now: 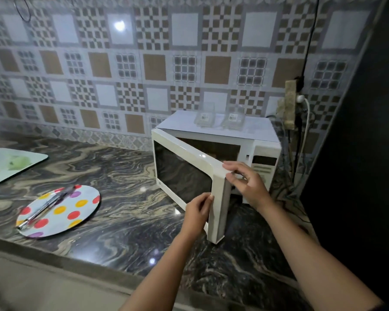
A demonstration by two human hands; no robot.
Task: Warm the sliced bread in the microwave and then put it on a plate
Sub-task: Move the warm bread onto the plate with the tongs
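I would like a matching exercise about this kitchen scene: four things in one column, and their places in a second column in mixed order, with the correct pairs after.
Things:
1. tongs
2. two clear containers
3. left hand
4. green board

Places:
A. on top of the microwave
B. at the far left of the counter
C. lying across the polka-dot plate
D. on the lower edge of the open microwave door

Pairs: 1-C, 2-A, 3-D, 4-B
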